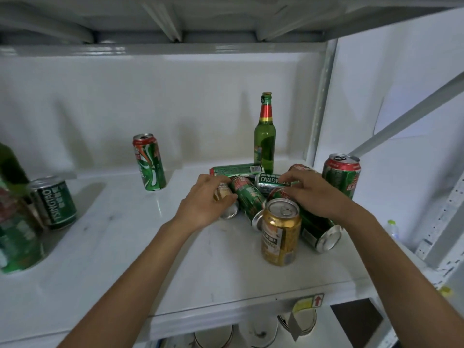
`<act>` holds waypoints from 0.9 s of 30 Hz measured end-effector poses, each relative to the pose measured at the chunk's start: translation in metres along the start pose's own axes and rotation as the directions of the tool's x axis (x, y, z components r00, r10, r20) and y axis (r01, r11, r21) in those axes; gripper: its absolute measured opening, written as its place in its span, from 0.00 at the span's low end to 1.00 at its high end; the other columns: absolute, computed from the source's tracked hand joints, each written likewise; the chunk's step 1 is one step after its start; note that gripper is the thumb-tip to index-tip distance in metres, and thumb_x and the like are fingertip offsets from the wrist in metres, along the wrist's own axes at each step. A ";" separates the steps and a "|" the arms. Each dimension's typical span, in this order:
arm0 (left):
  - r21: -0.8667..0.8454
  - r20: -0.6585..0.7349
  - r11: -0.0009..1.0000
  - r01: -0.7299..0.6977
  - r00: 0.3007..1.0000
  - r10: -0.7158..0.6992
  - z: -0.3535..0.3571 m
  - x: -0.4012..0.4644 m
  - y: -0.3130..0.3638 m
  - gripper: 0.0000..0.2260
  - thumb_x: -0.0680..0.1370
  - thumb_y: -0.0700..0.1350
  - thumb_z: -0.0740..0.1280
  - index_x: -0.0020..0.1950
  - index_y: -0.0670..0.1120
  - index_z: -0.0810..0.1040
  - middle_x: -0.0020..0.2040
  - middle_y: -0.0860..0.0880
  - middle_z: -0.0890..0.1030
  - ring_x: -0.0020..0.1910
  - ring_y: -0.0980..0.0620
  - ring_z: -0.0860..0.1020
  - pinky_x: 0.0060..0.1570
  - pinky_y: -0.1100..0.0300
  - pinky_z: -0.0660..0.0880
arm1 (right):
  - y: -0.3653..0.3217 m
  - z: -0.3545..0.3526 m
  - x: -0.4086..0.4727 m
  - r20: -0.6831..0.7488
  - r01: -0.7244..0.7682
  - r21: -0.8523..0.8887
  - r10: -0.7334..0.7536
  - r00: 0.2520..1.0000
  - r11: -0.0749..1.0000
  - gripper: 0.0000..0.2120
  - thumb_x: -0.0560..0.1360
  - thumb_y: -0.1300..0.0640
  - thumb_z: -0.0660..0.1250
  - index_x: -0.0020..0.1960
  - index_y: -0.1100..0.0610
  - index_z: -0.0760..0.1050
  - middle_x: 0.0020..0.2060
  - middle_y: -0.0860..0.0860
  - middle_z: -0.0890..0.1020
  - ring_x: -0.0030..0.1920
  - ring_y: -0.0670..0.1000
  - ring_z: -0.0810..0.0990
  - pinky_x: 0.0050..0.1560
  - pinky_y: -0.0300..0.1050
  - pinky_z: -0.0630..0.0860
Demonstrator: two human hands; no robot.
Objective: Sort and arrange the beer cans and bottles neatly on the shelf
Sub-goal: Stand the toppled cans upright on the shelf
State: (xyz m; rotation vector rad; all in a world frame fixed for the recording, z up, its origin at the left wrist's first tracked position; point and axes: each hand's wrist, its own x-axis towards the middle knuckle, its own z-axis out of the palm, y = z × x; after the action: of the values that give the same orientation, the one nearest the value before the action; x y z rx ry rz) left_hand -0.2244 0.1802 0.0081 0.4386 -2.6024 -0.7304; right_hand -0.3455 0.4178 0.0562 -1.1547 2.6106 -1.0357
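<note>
On the white shelf (105, 247) a heap of several toppled beer cans lies right of centre. My left hand (204, 200) closes around a lying gold can (223, 194) at the heap's left side. My right hand (311, 190) rests curled over a lying green can (313, 229), fingertips touching a dark Tsingtao can (270, 180). Between my hands lies another green can (247, 197). A gold can (280, 232) stands upright in front. A green bottle (265, 136) stands behind the heap. Upright green cans stand at the back left (149, 162) and far right (341, 174).
At the far left stand a short Tsingtao can (55, 203), a blurred green can (17, 242) and part of a green bottle (10, 164). A slim green can (237, 169) lies at the heap's back. The shelf upright (320, 101) rises at right. Paper cups (258, 331) sit below.
</note>
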 end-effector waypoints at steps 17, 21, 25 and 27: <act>0.364 0.346 0.865 -0.346 0.912 0.219 -0.007 0.015 -0.026 0.38 0.76 0.45 0.74 0.82 0.59 0.60 0.84 0.54 0.56 0.83 0.48 0.53 0.75 0.45 0.65 | 0.017 0.017 0.039 0.180 -0.072 -0.326 0.136 0.974 0.943 0.26 0.76 0.47 0.72 0.70 0.54 0.69 0.65 0.56 0.76 0.59 0.55 0.77 0.62 0.51 0.75; 0.418 0.352 0.817 -0.397 0.900 0.257 -0.010 0.016 -0.025 0.39 0.75 0.48 0.74 0.82 0.59 0.60 0.84 0.54 0.58 0.82 0.48 0.55 0.75 0.48 0.65 | 0.018 0.020 0.038 0.173 -0.113 -0.331 0.178 0.969 0.937 0.25 0.77 0.49 0.71 0.70 0.55 0.68 0.63 0.56 0.78 0.56 0.54 0.78 0.59 0.48 0.76; 0.536 0.343 0.721 -0.439 0.894 0.289 -0.014 0.016 -0.025 0.39 0.71 0.55 0.74 0.80 0.60 0.64 0.80 0.54 0.65 0.77 0.47 0.66 0.67 0.51 0.68 | 0.018 0.022 0.038 0.201 -0.149 -0.344 0.228 0.953 0.927 0.30 0.78 0.51 0.70 0.76 0.54 0.62 0.66 0.58 0.77 0.58 0.57 0.78 0.60 0.49 0.75; 0.598 0.337 0.632 -0.493 0.870 0.360 -0.018 0.016 -0.025 0.37 0.67 0.59 0.73 0.77 0.59 0.70 0.76 0.53 0.72 0.69 0.45 0.76 0.60 0.50 0.73 | 0.016 0.021 0.039 0.204 -0.151 -0.344 0.231 0.951 0.927 0.31 0.78 0.51 0.70 0.77 0.54 0.61 0.68 0.58 0.76 0.63 0.58 0.77 0.64 0.50 0.74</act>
State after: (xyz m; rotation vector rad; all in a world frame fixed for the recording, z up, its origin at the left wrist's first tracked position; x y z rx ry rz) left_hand -0.2255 0.1458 0.0135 -0.0971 -2.9163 0.3867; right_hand -0.3750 0.3870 0.0366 -0.9777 2.6882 -0.4056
